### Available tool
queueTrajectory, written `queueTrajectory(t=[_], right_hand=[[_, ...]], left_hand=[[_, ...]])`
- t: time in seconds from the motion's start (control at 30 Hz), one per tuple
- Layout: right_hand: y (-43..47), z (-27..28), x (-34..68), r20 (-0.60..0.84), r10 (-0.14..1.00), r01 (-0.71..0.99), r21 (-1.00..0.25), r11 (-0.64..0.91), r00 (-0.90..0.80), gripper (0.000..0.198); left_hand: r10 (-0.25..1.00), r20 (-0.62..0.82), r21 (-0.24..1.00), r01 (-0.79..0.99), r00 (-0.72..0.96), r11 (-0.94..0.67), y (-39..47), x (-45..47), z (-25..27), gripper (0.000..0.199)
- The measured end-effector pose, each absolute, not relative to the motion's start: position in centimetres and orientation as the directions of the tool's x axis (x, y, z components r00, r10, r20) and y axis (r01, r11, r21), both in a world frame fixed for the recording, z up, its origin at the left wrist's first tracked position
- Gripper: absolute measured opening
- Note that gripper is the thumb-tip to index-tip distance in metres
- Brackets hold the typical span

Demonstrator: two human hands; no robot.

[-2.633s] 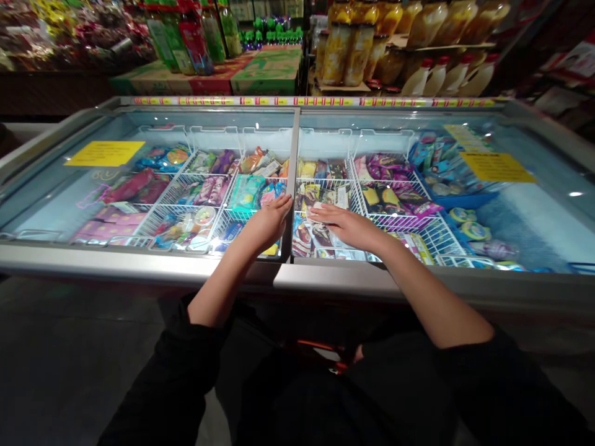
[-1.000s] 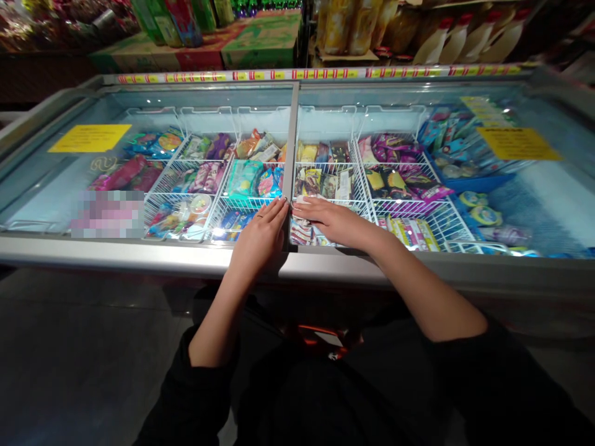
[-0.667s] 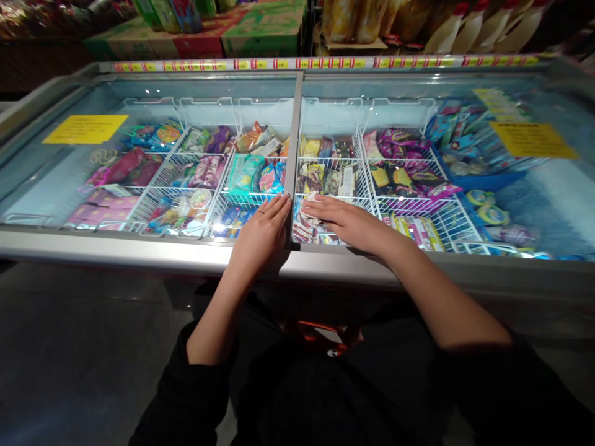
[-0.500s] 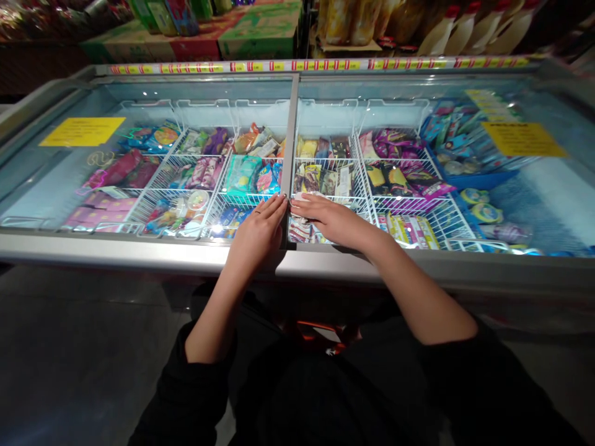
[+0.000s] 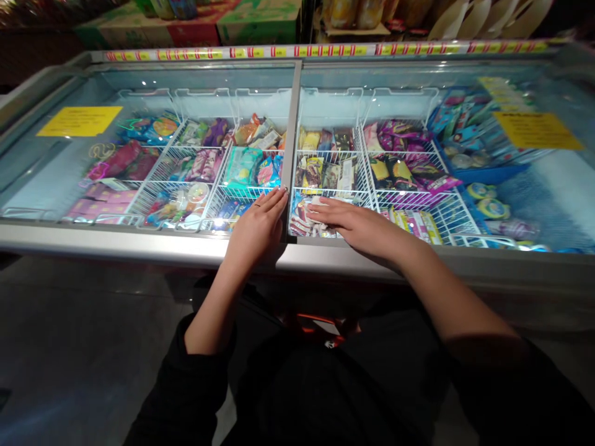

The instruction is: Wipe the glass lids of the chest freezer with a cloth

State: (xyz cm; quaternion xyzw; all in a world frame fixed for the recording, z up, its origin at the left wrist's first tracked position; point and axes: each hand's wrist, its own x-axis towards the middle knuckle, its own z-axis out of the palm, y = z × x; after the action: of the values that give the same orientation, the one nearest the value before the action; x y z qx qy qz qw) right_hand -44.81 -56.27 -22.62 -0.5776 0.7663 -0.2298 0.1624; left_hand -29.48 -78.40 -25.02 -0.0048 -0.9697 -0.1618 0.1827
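A chest freezer with glass lids stands in front of me, its metal front rail point(image 5: 139, 240) nearest my body. My left hand point(image 5: 259, 224) lies with fingers outstretched at the left side of the dark frame strip point(image 5: 292, 142) where the two lids meet. My right hand point(image 5: 356, 222) is spread over the right glass lid point(image 5: 404, 79), palm down, fingertips pointing left, a little apart from the strip. Neither hand holds anything. Beneath the right fingers, under the glass, are brown-and-white wrapped packets point(image 5: 302, 220). A teal packet point(image 5: 242, 166) lies in a wire basket beyond my left hand.
Several white wire baskets point(image 5: 453, 220) hold colourful frozen packets inside the freezer. Yellow notices point(image 5: 80, 121) are stuck on the glass at both sides. A price-label strip point(image 5: 325, 51) runs along the back edge. Behind it stand cardboard boxes point(image 5: 260, 21) and jars point(image 5: 356, 13).
My right hand has slid to the right, away from the middle strip. My left hand stays beside the strip. The view has shifted slightly, so the freezer sits a bit higher.
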Motion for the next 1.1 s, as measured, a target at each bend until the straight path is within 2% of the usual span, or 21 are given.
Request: queueTrajectory(t=[0.2,0.4,0.57,0.7,0.83,0.97,1.1], right_hand=[[-59.6,-23.6,-43.2,0.073,-0.97,-0.823,-0.545,0.157,-0.233,0.066],[-56.1,-22.6,-44.3,-0.015,-0.994,-0.787,-0.61,0.095,-0.109,0.071],[-54.1,-22.5,-46.1,-0.028,-0.979,-0.78,-0.599,0.179,-0.203,0.068],[-56.0,-22.8,-45.3,0.01,-0.964,-0.793,-0.571,0.212,-0.265,0.073],[-57.4,-22.7,-43.7,0.017,-0.976,-0.795,-0.583,0.167,-0.217,0.074],[-55.2,-22.4,-43.4,-0.004,-0.985,-0.763,-0.632,0.136,-0.172,0.069],[-51.7,-22.4,-45.2,-0.023,-0.964,-0.747,-0.627,0.22,-0.264,0.067]], left_hand=[[-0.049,0.347,0.311,0.066,-0.937,0.948,-78.6,-29.4,-25.0,0.061],[-0.047,0.338,0.31,0.064,-0.94,0.949,-78.6,-29.2,-24.9,0.062],[-0.067,0.35,0.339,0.06,-0.934,0.939,-78.5,-29.4,-25.0,0.064],[-0.065,0.353,0.331,0.059,-0.933,0.942,-78.6,-29.5,-25.0,0.062],[-0.058,0.341,0.308,0.053,-0.938,0.95,-78.5,-29.3,-24.9,0.062],[-0.064,0.335,0.299,0.042,-0.94,0.953,-78.4,-29.0,-24.7,0.063],[-0.074,0.345,0.297,0.034,-0.936,0.954,-78.3,-29.0,-24.7,0.063]])
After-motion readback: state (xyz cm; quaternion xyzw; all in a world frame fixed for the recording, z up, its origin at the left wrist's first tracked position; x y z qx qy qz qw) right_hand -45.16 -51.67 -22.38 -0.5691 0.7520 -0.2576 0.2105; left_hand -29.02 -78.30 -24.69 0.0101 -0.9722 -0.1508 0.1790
